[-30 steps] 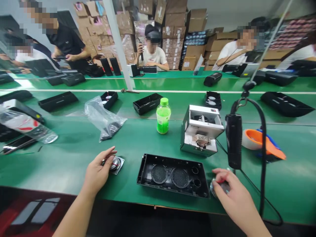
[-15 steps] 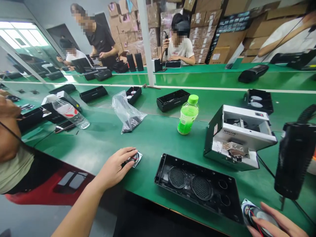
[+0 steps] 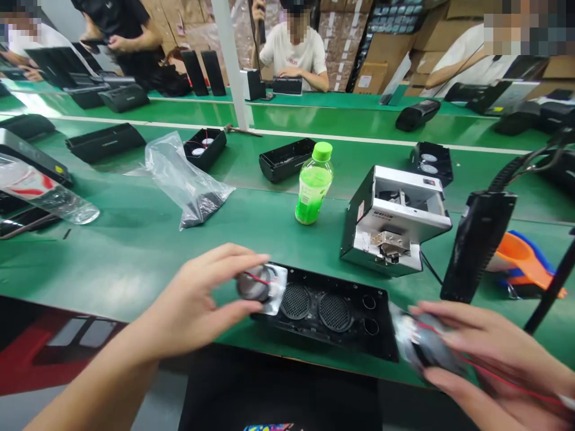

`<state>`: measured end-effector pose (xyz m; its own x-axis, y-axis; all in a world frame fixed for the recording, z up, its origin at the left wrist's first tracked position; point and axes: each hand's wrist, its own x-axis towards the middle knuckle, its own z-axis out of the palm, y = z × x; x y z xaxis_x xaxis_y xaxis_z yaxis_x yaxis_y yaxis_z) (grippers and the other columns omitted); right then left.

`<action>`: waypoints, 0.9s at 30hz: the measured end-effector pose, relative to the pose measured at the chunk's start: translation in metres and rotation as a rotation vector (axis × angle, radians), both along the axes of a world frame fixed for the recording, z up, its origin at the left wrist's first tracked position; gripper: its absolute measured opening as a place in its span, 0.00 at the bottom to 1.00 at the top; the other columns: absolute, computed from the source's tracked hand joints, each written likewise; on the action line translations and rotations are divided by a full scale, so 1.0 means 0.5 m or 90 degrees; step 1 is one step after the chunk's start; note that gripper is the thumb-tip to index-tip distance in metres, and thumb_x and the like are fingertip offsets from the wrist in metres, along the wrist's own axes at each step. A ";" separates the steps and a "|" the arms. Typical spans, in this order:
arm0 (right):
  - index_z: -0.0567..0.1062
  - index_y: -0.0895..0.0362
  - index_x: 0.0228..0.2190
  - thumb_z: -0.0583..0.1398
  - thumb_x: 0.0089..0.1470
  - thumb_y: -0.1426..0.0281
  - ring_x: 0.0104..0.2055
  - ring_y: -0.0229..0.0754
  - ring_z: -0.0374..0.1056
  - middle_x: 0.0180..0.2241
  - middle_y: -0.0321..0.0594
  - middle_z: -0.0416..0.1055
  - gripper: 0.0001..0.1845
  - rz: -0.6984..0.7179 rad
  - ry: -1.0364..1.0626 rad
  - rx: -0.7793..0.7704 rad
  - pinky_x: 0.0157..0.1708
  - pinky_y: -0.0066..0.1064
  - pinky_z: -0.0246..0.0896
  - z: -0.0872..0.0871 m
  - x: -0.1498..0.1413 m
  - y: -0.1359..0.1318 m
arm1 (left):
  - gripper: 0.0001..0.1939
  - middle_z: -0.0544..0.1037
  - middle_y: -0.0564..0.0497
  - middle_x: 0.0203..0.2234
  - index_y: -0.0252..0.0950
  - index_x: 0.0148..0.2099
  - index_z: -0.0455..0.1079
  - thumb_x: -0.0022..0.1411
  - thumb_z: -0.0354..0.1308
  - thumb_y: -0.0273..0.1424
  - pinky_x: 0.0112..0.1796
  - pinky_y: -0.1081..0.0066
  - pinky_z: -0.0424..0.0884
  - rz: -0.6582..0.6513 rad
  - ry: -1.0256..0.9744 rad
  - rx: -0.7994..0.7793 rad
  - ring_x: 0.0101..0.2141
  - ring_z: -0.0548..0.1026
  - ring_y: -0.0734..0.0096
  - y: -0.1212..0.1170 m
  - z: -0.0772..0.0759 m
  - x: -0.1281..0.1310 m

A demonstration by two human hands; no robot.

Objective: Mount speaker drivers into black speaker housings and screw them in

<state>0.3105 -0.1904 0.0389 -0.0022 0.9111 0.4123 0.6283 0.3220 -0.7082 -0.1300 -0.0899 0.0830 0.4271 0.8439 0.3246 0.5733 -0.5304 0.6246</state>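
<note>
My left hand point(image 3: 211, 293) grips a small round speaker driver point(image 3: 259, 286) with a square metal frame and a red wire. It is held just over the left end of a black speaker housing point(image 3: 354, 341). Two round mesh grilles and two smaller round holes show in that housing, which lies on the green bench near its front edge. At the housing's right end, my right hand point(image 3: 476, 347) has its fingers closed around a second speaker driver point(image 3: 426, 341), blurred by motion, with a red wire trailing to the right.
Behind the housing stand a green drink bottle point(image 3: 314, 185) and a silver-and-black machine point(image 3: 395, 221). A black electric screwdriver point(image 3: 478, 245) hangs at the right, near an orange tool point(image 3: 516, 254). A plastic bag point(image 3: 184, 179) lies left. Several people work across the bench.
My left hand has lifted its speaker driver off the bench and brought it right, to the housing. My right hand has raised its driver beside the housing's right end. The view has shifted.
</note>
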 end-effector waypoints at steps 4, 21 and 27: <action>0.76 0.44 0.54 0.67 0.67 0.62 0.56 0.44 0.79 0.59 0.43 0.74 0.15 0.200 -0.180 -0.037 0.51 0.30 0.83 0.055 -0.090 0.091 | 0.20 0.77 0.47 0.52 0.49 0.66 0.74 0.75 0.62 0.33 0.42 0.64 0.79 -0.179 0.186 -0.016 0.43 0.80 0.62 0.014 0.048 0.118; 0.67 0.46 0.63 0.52 0.71 0.77 0.50 0.41 0.81 0.61 0.39 0.71 0.25 0.380 -0.433 -0.168 0.45 0.36 0.86 0.051 -0.150 0.146 | 0.14 0.74 0.49 0.37 0.34 0.52 0.74 0.65 0.61 0.18 0.24 0.59 0.68 -0.325 0.454 0.100 0.30 0.76 0.60 0.048 -0.001 0.172; 0.69 0.46 0.66 0.53 0.72 0.76 0.60 0.37 0.76 0.64 0.32 0.74 0.26 0.391 -0.460 -0.083 0.57 0.33 0.82 0.028 -0.135 0.145 | 0.17 0.77 0.47 0.39 0.32 0.52 0.75 0.62 0.58 0.17 0.23 0.58 0.72 -0.335 0.491 0.123 0.34 0.80 0.56 0.040 -0.008 0.183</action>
<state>0.2431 -0.1177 0.0529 -0.7096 0.7043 0.0184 0.6750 0.6871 -0.2689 -0.0386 -0.0699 0.0792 0.8913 0.4441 -0.0911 0.4494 -0.8920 0.0483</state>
